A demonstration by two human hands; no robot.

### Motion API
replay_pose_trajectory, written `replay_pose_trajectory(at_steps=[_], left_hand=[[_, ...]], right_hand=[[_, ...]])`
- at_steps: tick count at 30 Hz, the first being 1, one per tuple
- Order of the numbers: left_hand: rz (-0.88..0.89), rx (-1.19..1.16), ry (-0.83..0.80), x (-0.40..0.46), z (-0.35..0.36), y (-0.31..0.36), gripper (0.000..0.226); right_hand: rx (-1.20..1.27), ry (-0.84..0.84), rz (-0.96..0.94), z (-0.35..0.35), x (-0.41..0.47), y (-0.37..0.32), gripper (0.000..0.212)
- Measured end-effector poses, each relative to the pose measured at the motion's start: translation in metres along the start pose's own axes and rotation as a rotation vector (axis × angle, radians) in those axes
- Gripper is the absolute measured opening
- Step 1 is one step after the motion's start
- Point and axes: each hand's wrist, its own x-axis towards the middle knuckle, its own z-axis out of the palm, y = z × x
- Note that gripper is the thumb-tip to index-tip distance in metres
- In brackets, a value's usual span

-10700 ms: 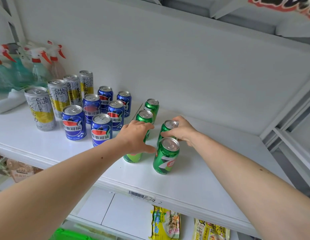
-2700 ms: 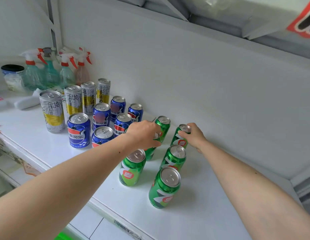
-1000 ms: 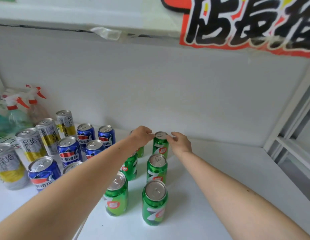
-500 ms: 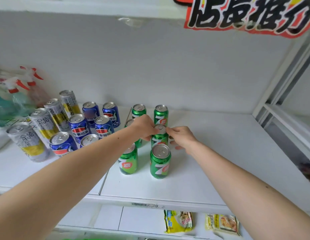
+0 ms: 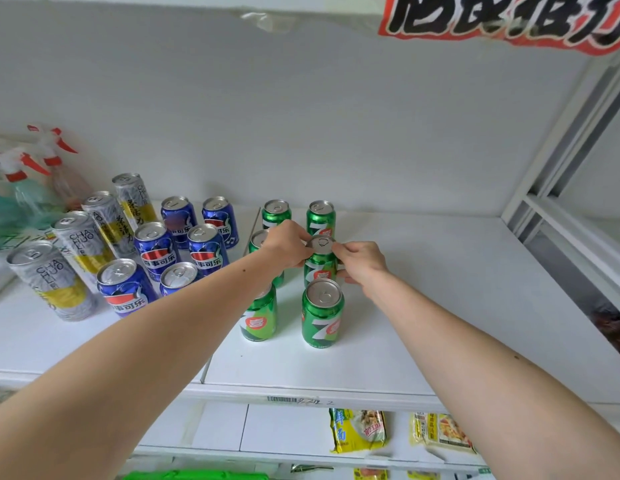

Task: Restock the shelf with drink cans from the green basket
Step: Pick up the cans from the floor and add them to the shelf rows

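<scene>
In the head view, both hands meet on one upright green 7-Up can (image 5: 320, 263) in the middle of the right-hand column on the white shelf (image 5: 422, 306). The left hand (image 5: 287, 244) pinches its rim from the left, and the right hand (image 5: 362, 263) curls round its right side. Five more green cans stand around it, with blue Pepsi cans (image 5: 152, 247) to the left. A strip of the green basket (image 5: 197, 475) shows at the near edge.

On the shelf stand six green cans (image 5: 322, 313), six blue cans (image 5: 126, 289) and four tall silver-yellow cans (image 5: 50, 280). Two yellow packets (image 5: 358, 431) lie below.
</scene>
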Motion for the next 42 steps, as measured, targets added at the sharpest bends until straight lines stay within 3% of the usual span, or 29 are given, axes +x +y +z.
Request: replay_pose_trajectory(at_steps=[8, 13, 17, 24, 31, 42], left_hand=[[-0.019, -0.06, -0.04, 0.001, 0.001, -0.004, 0.033], [-0.058, -0.094, -0.083, -0.008, -0.006, -0.011, 0.051], [-0.027, -0.122, -0.137, -0.032, -0.021, -0.01, 0.036], [-0.025, -0.012, -0.264, -0.07, -0.017, -0.003, 0.032], [0.061, 0.02, -0.11, -0.081, 0.0, -0.013, 0.028], [0.119, 0.055, -0.04, -0.088, -0.009, -0.012, 0.039]], right_hand=[[-0.013, 0.013, 0.01, 0.001, -0.003, 0.001, 0.034], [-0.045, -0.037, 0.009, -0.005, -0.017, -0.004, 0.037], [-0.06, -0.091, 0.019, -0.018, -0.038, 0.005, 0.054], [-0.066, -0.214, 0.082, -0.025, -0.075, 0.015, 0.037], [-0.069, -0.109, 0.068, -0.016, -0.081, 0.019, 0.031], [-0.157, -0.014, 0.0, -0.017, -0.088, 0.012, 0.049]])
